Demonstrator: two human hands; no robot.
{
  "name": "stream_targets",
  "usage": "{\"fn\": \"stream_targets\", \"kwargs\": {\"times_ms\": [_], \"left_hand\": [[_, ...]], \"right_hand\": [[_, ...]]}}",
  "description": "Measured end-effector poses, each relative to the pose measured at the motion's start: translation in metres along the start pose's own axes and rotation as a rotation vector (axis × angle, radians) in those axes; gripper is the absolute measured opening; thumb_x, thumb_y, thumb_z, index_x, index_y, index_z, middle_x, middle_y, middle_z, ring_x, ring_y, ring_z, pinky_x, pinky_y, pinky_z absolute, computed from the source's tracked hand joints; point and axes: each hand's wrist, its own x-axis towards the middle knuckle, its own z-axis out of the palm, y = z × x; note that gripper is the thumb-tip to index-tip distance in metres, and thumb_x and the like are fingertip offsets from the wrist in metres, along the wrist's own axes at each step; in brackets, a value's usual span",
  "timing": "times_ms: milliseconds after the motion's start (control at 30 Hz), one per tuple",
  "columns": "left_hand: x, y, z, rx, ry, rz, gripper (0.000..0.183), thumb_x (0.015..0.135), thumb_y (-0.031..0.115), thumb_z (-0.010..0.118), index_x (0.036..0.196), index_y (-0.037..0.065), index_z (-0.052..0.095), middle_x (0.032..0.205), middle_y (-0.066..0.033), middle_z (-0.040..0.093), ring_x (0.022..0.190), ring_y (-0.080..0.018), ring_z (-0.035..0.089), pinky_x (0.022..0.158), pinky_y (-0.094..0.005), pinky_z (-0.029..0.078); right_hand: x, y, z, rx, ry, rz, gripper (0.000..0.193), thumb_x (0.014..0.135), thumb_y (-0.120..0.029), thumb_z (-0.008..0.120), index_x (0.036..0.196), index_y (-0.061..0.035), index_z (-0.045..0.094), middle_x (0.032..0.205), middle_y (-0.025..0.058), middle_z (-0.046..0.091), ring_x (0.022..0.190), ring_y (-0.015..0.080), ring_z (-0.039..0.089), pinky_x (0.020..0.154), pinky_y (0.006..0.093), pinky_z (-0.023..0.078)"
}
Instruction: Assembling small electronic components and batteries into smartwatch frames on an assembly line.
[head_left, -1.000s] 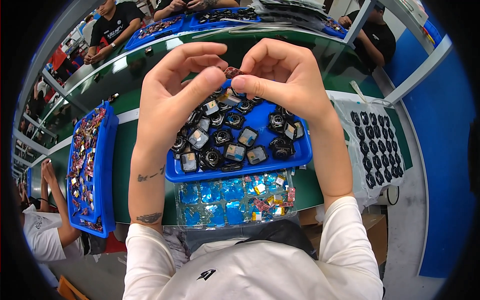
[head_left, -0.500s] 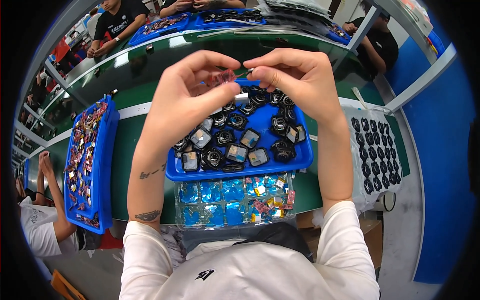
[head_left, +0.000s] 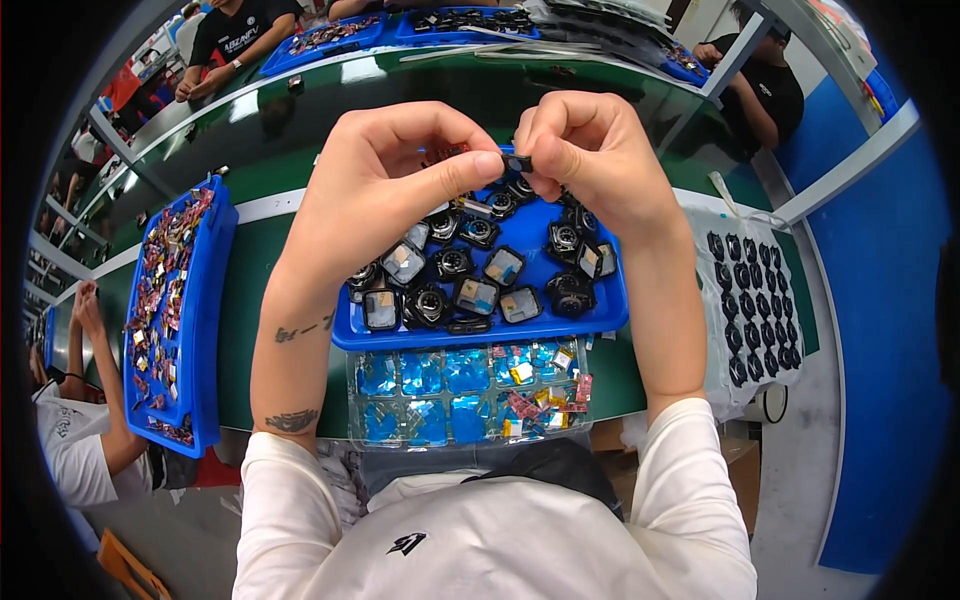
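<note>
Both of my hands are raised over a blue tray [head_left: 484,338] filled with black watch cases [head_left: 475,295]; some lie face up and others show their backs. My left hand [head_left: 385,170] is closed, with a small red circuit board [head_left: 446,154] partly hidden behind its thumb. Between the fingertips of my two hands sits a small dark part [head_left: 517,163]. My right hand [head_left: 597,150] pinches that part from its right side. Any wire between part and board is hidden by my fingers.
Nearer me is a clear compartment tray [head_left: 470,446] with blue film pieces, batteries and red boards. At left stands a blue bin [head_left: 218,330] of red boards. Black watch parts [head_left: 750,300] lie in rows on a white sheet at right. Other people sit around the green table [head_left: 270,150].
My hands have come together, the right one turning its fingers downward. The dark part now shows between the fingertips, and the red board is more hidden behind my left thumb.
</note>
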Motion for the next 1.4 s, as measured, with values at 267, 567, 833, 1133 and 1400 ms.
{"fn": "stream_targets", "kwargs": {"times_ms": [267,567,833,1133,1400], "left_hand": [[-0.001,-0.001,-0.003,-0.161,-0.177,0.049,0.014,0.084,0.009,0.067,0.091,-0.003,0.065,0.083,-0.0038,0.065,0.077,-0.0070,0.058,0.069,-0.0207,0.048],[-0.002,0.009,-0.010,-0.133,-0.101,-0.029,0.010,0.082,0.009,0.067,0.085,0.001,0.062,0.081,-0.0001,0.059,0.074,-0.0060,0.055,0.068,-0.0183,0.043],[-0.002,0.008,-0.010,-0.057,-0.078,-0.024,0.011,0.082,0.010,0.068,0.085,0.001,0.062,0.080,0.0005,0.059,0.074,-0.0051,0.054,0.066,-0.0187,0.042],[-0.002,0.009,-0.009,-0.068,-0.071,0.008,0.011,0.084,0.009,0.066,0.087,-0.002,0.063,0.079,-0.0010,0.061,0.072,-0.0052,0.056,0.066,-0.0190,0.045],[-0.003,0.009,-0.011,-0.022,0.036,0.038,0.015,0.084,0.012,0.067,0.088,-0.002,0.063,0.078,-0.0002,0.062,0.073,-0.0038,0.055,0.065,-0.0173,0.044]], "right_hand": [[0.002,0.013,0.006,0.432,-0.291,0.028,0.024,0.086,-0.024,0.067,0.077,-0.0032,0.060,0.067,0.0016,0.057,0.057,0.0075,0.052,0.050,0.0204,0.041],[0.006,0.015,-0.009,-0.581,-0.065,0.091,0.016,0.081,-0.017,0.068,0.084,-0.0029,0.062,0.068,0.0027,0.060,0.066,0.0128,0.061,0.059,0.0264,0.048],[0.001,0.029,0.010,-1.359,-0.444,0.606,0.023,0.060,-0.021,0.078,0.076,-0.0081,0.067,0.075,0.0067,0.067,0.076,0.0236,0.064,0.064,0.0351,0.049],[0.007,0.054,0.004,-1.081,-0.562,0.424,0.017,0.063,-0.015,0.074,0.070,-0.0053,0.062,0.066,0.0055,0.063,0.067,0.0198,0.062,0.060,0.0317,0.048],[0.015,0.042,-0.015,-0.458,0.127,0.264,0.025,0.072,-0.007,0.069,0.095,0.0007,0.064,0.071,0.0043,0.065,0.062,0.0095,0.060,0.057,0.0219,0.048]]}}
